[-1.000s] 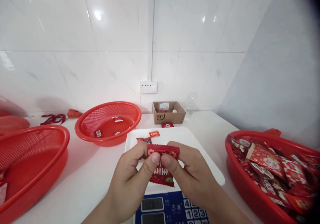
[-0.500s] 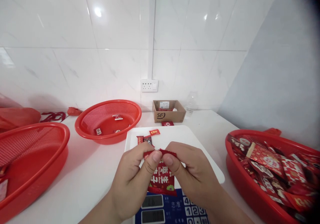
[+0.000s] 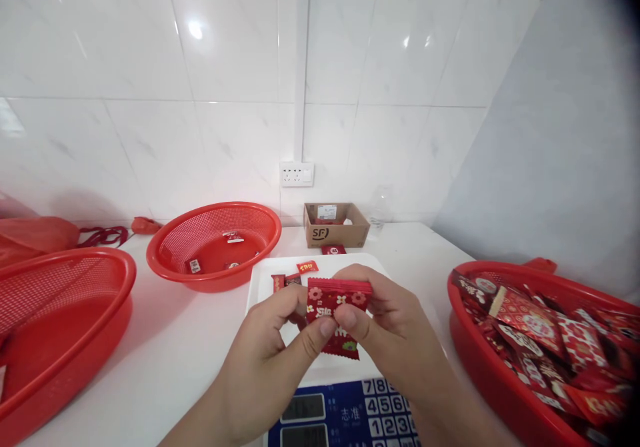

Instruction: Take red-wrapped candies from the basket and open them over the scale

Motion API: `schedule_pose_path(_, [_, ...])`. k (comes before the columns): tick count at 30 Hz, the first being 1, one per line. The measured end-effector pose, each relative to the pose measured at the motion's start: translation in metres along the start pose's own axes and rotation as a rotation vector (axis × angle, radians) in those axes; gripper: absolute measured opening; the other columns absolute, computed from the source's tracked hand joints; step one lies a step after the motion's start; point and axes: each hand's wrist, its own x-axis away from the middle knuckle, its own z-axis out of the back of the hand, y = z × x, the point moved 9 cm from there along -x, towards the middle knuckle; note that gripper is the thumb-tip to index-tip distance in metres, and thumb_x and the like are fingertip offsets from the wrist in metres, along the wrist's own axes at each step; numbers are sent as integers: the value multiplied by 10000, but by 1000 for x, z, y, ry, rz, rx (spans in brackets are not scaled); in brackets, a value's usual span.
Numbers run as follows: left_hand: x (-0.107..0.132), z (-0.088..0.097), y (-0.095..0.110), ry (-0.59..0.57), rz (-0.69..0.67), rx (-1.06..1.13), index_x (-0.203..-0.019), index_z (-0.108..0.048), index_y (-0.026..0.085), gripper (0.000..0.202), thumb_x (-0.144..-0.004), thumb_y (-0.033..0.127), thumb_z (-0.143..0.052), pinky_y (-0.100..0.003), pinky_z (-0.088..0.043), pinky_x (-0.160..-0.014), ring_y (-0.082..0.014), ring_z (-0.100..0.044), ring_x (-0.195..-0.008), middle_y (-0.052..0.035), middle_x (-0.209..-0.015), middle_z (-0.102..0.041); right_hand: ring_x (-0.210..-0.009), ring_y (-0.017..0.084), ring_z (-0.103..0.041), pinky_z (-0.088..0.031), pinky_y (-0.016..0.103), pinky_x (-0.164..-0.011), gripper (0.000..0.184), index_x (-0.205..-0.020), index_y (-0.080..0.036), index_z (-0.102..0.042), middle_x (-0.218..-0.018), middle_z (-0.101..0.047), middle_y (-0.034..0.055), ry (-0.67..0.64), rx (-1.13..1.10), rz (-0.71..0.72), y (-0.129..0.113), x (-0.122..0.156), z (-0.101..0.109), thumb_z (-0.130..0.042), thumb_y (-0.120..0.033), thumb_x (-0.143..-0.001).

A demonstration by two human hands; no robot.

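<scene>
Red packet (image 3: 338, 306) upright between both thumbs, left hand (image 3: 273, 360) and right hand (image 3: 393, 330) each grasping it, above white tray (image 3: 260, 287)

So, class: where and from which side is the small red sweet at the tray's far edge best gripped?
Probably from above, pinching its long edges: the sweet lies flat on the white tray, with bare tray around it.

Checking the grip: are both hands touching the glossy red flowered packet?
Touching. Head view shows the left hand and right hand both pinching the glossy red flowered packet, thumbs in front.
</scene>
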Motion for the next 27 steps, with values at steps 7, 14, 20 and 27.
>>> schedule_pose_path(7, [0, 3, 5, 54, 10, -92, -855, -678, 213, 114, -901, 285, -602, -297, -495, -696, -182, -567, -767, -11, -798, -647, -625, 130, -523, -442, 239, -574, 143, -754, -195, -634, -674, -592, -24, -25, -69, -147, 15, 2, -1, -710, -296, -821])
schedule_pose_path(14, [2, 11, 4, 123, -29, -114, -784, -607, 214, 121, -896, 225, -563, -292, -430, -643, -159, -524, -707, 5, -770, -590, -638, 131, -542, -438, 249, -603, 144, -690, -194, -585, -671, -616, -26, -89, 104, -114, 3, -1, -2, -629, -201, -826])
schedule_pose_path(20, [4, 10, 7, 125, -65, -197, -758, -575, 214, 160, -913, 236, -547, -279, -402, -594, -153, -503, -682, 11, -742, -564, -625, 125, -511, -399, 243, -580, 152, -690, -196, -562, -656, -583, -38, -83, 254, -36, -5, -1, -2, -595, -176, -837])
schedule_pose_path(27, [6, 10, 13, 141, -115, -165, -719, -566, 210, 195, -912, 204, -544, -255, -384, -548, -135, -483, -638, 21, -705, -536, -656, 162, -540, -394, 293, -599, 237, -637, -191, -523, -673, -593, -2, -51, 174, 22, -5, 4, -3, -596, -233, -858])
